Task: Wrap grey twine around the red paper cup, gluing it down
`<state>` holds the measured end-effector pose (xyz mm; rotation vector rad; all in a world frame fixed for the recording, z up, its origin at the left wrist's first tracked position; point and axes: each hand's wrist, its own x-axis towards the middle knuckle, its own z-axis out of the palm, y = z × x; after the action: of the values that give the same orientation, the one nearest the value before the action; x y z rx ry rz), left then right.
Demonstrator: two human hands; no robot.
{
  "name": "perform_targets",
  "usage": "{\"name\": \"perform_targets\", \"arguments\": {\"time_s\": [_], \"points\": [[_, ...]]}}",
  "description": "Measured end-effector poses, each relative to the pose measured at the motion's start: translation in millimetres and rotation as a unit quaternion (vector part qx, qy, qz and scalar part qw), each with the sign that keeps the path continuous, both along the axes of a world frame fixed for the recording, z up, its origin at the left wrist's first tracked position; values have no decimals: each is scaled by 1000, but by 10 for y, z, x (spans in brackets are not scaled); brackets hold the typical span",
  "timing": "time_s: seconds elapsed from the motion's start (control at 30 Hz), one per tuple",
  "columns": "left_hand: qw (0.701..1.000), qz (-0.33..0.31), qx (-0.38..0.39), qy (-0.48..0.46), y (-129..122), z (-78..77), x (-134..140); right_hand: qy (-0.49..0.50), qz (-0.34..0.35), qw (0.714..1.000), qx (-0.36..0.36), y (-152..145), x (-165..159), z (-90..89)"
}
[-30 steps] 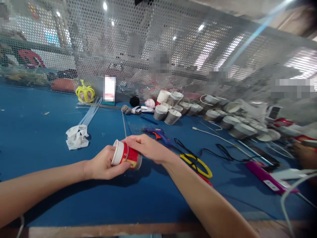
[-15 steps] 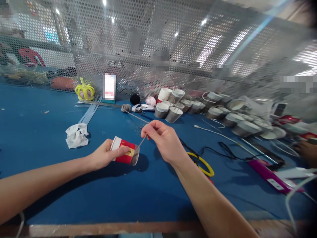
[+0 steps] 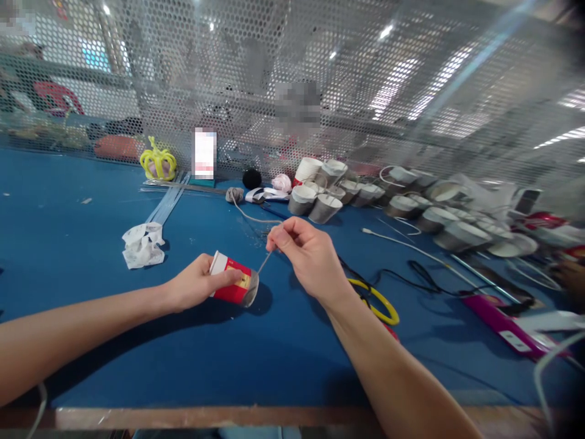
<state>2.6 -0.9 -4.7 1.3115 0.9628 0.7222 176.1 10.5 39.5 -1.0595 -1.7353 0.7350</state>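
cup: a red paper cup lies on its side just above the blue bench, white rim toward the left, grey base toward the right
cup axis: long axis runs left to right, tilted a little down at the base end
left hand: the left hand is curled round the cup from the rim side, thumb laid along the top of the wall, fingers beneath; a firm wrap
cord: a thin grey cord rises from the cup's base end, up and to the right, to the pinch, then trails off in a loose curve toward a small grey bundle farther back
right hand: the right hand pinches the cord between thumb and forefinger, other fingers folded; it sits up and right of the base, near but apart from the cup
nearer hand: the left is on the cup; the right touches only the cord
around: yellow-handled scissors just right of the right wrist; crumpled white paper to the left; a row of grey cups behind
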Motion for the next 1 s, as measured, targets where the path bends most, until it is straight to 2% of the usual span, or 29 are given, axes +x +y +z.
{"name": "perform_targets", "arguments": {"time_s": [0.17,0.5,1.0], "points": [[998,-36,54,9,-43,-32,-17,-27,-18,999,2,68,2,-47],[995,-59,78,6,-105,-57,-37,-71,-17,997,-24,103,-10,-117],[971,-88,220,40,-137,-28,-96,-138,9,988,-66,101,-50,-193]]}}
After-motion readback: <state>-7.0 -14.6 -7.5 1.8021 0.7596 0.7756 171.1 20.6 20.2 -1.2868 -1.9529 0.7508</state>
